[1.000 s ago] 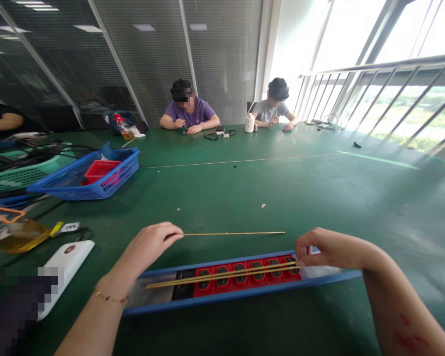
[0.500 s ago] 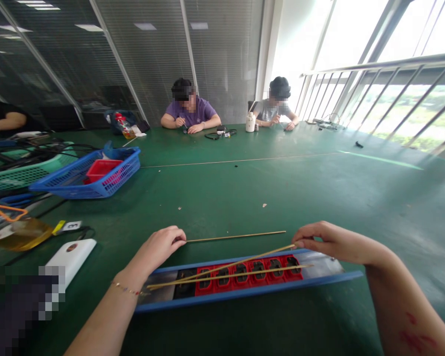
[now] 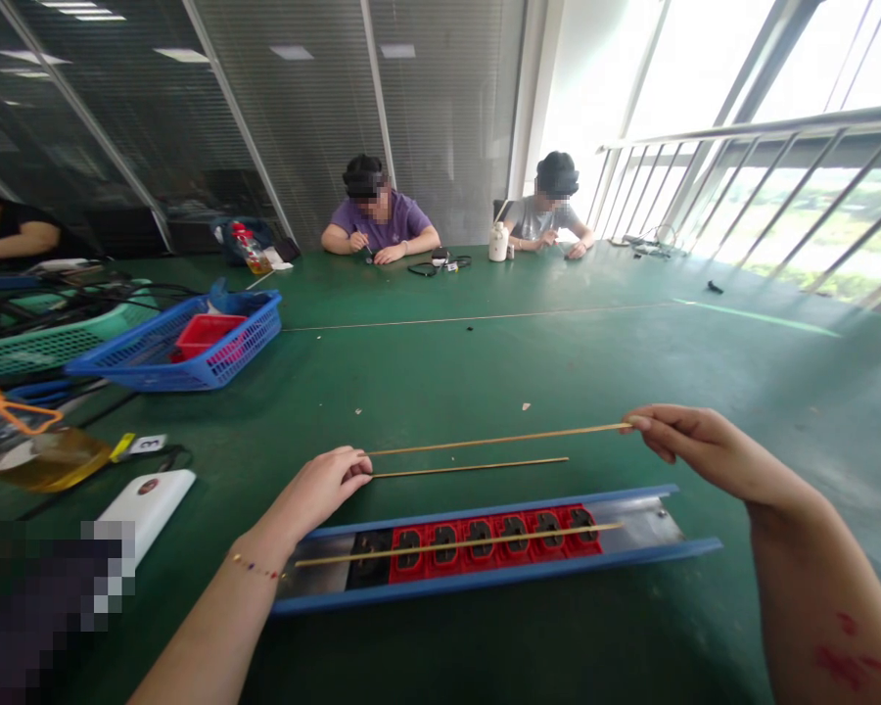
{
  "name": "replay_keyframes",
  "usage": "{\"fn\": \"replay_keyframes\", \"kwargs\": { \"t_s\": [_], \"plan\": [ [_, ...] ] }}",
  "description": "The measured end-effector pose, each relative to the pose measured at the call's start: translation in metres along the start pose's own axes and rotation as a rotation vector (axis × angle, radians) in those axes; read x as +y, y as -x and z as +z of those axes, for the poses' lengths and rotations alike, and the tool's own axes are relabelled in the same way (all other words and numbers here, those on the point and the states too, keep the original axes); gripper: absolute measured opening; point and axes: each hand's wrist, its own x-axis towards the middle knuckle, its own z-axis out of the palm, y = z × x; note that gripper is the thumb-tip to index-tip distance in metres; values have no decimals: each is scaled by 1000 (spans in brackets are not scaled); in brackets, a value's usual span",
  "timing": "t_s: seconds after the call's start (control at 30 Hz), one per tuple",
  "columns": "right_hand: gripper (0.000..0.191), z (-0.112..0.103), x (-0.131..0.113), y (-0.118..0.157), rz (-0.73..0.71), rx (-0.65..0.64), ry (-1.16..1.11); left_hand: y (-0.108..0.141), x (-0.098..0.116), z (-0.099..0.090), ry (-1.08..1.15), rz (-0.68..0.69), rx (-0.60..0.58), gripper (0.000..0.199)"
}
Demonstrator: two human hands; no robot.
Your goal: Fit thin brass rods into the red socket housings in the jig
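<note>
A thin wooden stick (image 3: 499, 440) is stretched between my hands above the green table. My right hand (image 3: 694, 436) pinches its right end, and its left end meets the fingers of my left hand (image 3: 342, 474). From the closed fingers of that left hand extends a second wooden stick (image 3: 470, 468), just below the first. Closer to me lies a blue-edged metal channel (image 3: 631, 507), with a row of red holders (image 3: 427, 570) carrying black parts and one black holder (image 3: 359, 574) at the left. A third wooden stick (image 3: 602, 529) lies lengthwise over this row.
On the left are a blue basket (image 3: 246, 343) with a red box (image 3: 207, 335), a green basket (image 3: 15, 357), a bottle of yellow liquid (image 3: 66, 465) and a white device (image 3: 151, 504). Two people (image 3: 382, 220) (image 3: 550, 220) sit across the table, near a white bottle (image 3: 497, 243).
My right hand has moved up and to the right with one stick, taking it off the channel to a place beyond it. My left hand has stayed almost still on the other stick.
</note>
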Motion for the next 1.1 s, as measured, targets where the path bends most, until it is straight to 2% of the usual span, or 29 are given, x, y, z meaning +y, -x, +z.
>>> {"fn": "replay_keyframes", "kwargs": {
  "t_s": [0.37,0.5,0.8,1.1],
  "plan": [
    [43,21,10,-18,32,-112,157,0,-1,1,37,-16,-18,19],
    [38,32,13,-26,1,-180,235,1,0,1,23,-4,-13,18],
    [27,65,23,-41,-54,-144,479,4,8,-1,-3,22,-1,19],
    [22,78,21,-45,-86,-85,576,3,7,0,8,-8,-10,19]
  ]
}}
